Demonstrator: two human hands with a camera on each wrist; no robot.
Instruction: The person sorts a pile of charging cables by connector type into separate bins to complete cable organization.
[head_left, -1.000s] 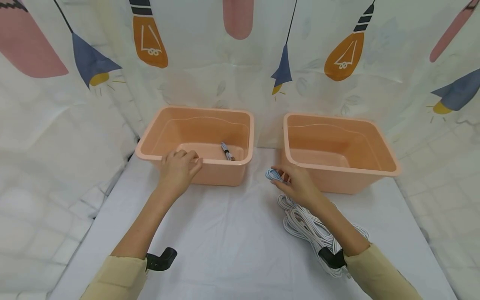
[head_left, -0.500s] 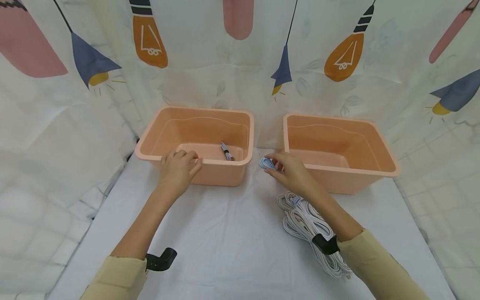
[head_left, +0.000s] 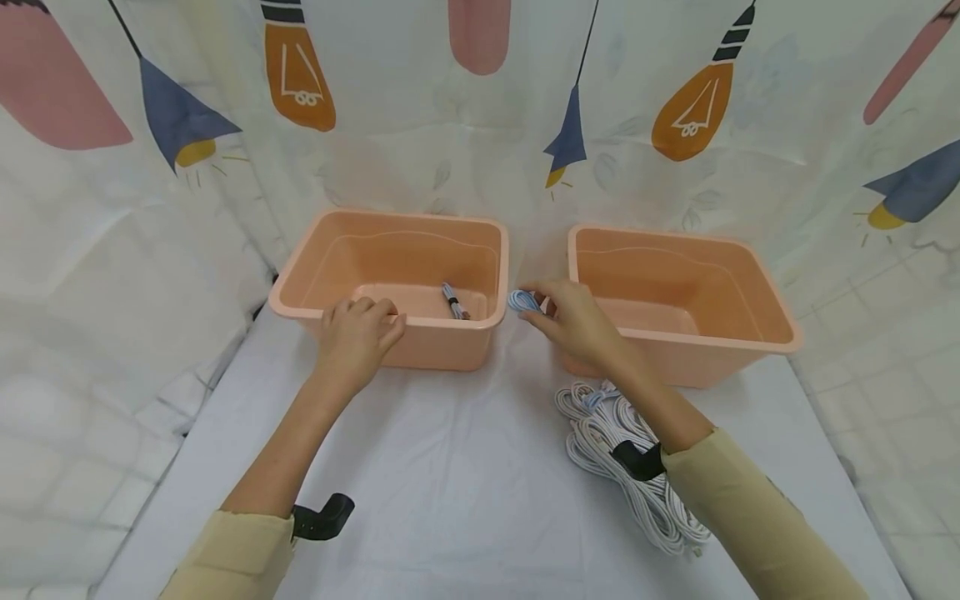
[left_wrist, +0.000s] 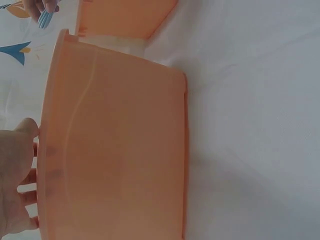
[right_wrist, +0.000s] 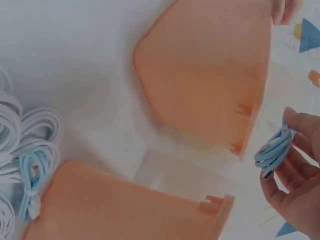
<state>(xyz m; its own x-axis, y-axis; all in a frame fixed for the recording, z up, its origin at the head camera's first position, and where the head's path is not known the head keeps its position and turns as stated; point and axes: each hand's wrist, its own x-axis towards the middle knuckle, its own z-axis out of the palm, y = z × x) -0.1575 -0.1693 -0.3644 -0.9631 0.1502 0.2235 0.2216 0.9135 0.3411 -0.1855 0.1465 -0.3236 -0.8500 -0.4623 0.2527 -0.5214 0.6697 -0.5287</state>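
Note:
My right hand (head_left: 573,325) pinches a small coiled light blue cable (head_left: 523,301) between thumb and fingers, in the air by the right end of the left peach plastic bin (head_left: 427,348). In the right wrist view the coiled cable (right_wrist: 274,150) shows its loops and a dark tip. My left hand (head_left: 352,342) grips that bin's front rim, fingers hooked over it, as the left wrist view also shows from the side. Inside the bin lies a small bundled cable (head_left: 454,302) with a dark band.
A second peach bin (head_left: 690,360) stands to the right, a gap between the two. In front of it lies a heap of white coiled cables (head_left: 637,475), partly under my right forearm. A light blue coil (right_wrist: 32,175) rests among them. A patterned curtain hangs behind.
My right hand has moved up and left with the light blue cable, from beside the right bin toward the left bin's right end. The left hand keeps its place on the rim.

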